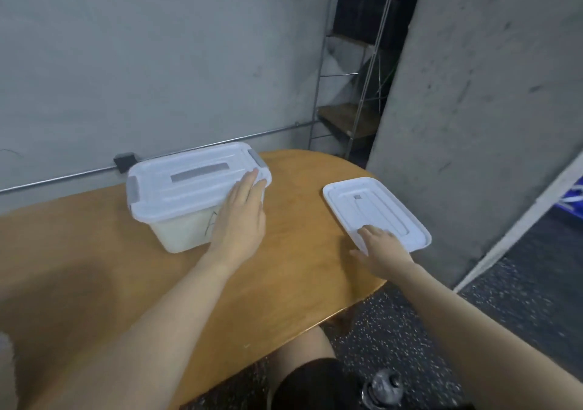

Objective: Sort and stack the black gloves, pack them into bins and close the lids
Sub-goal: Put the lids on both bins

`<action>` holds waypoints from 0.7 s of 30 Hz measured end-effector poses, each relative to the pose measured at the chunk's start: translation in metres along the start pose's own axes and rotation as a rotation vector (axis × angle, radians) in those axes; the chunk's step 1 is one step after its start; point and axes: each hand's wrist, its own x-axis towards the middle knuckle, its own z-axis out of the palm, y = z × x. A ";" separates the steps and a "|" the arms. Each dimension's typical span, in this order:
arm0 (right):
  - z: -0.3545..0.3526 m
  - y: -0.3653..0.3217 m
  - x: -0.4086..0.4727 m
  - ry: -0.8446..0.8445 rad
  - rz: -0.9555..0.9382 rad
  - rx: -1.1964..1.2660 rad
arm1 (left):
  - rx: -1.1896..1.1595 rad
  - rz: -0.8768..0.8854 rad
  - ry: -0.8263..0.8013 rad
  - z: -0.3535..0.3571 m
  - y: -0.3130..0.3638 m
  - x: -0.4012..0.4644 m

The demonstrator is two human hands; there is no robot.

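A translucent white bin [179, 233] stands on the wooden table [94, 252] with its lid [189, 179] on top and grey latches at both ends. My left hand [241, 217] lies flat with straight fingers against the bin's right end, fingertips on the lid's edge. A second white lid [372, 207] lies flat near the table's right edge. My right hand [380, 248] grips the near edge of this lid, fingers on top and thumb at the side. No black gloves are visible.
A grey wall with a metal conduit [63, 177] runs behind the table. A wire shelf [353, 109] stands at the back right beside a grey panel [473, 125]. A speckled dark floor lies to the right, and a bottle [383, 389] sits near my knee.
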 end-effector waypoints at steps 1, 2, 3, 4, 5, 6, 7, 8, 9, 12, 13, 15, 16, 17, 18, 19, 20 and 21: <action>0.006 0.008 -0.009 0.009 0.010 0.019 | 0.008 0.034 -0.054 0.012 0.007 -0.002; 0.013 0.017 -0.017 0.015 0.013 0.042 | 0.018 0.065 -0.115 0.025 0.014 -0.005; 0.019 0.025 -0.024 0.015 0.010 0.058 | 0.025 0.089 -0.183 0.036 0.020 -0.009; 0.026 0.031 -0.029 0.021 -0.001 0.065 | 0.034 0.106 -0.257 0.047 0.024 -0.013; 0.033 0.036 -0.034 0.028 -0.005 0.074 | 0.054 0.118 -0.336 0.058 0.028 -0.018; 0.039 0.040 -0.037 0.047 -0.005 0.087 | 0.095 0.120 -0.426 0.068 0.030 -0.023; 0.044 0.042 -0.040 0.065 0.000 0.098 | 0.142 0.111 -0.518 0.076 0.031 -0.028; 0.049 0.043 -0.043 0.088 -0.003 0.101 | 0.173 0.094 -0.594 0.083 0.033 -0.034; 0.053 0.044 -0.046 0.111 -0.012 0.099 | 0.186 0.075 -0.646 0.089 0.033 -0.040; 0.064 0.046 -0.058 0.175 -0.071 0.106 | 0.194 0.014 -0.729 0.102 0.028 -0.055; 0.067 0.047 -0.060 0.192 -0.088 0.107 | 0.201 0.002 -0.733 0.104 0.026 -0.058; 0.072 0.049 -0.063 0.244 -0.126 0.094 | 0.214 -0.003 -0.706 0.108 0.022 -0.063; 0.075 0.050 -0.064 0.269 -0.148 0.087 | 0.217 -0.001 -0.689 0.109 0.020 -0.063; 0.078 0.051 -0.065 0.284 -0.169 0.077 | 0.219 0.005 -0.675 0.111 0.020 -0.064; 0.080 0.053 -0.067 0.296 -0.189 0.062 | 0.223 0.010 -0.661 0.112 0.020 -0.065; 0.083 0.055 -0.070 0.308 -0.214 0.040 | 0.226 0.012 -0.651 0.113 0.020 -0.067; 0.087 0.057 -0.073 0.340 -0.245 0.017 | 0.228 0.011 -0.646 0.115 0.020 -0.068; 0.091 0.058 -0.076 0.389 -0.275 0.009 | 0.222 0.008 -0.644 0.115 0.020 -0.069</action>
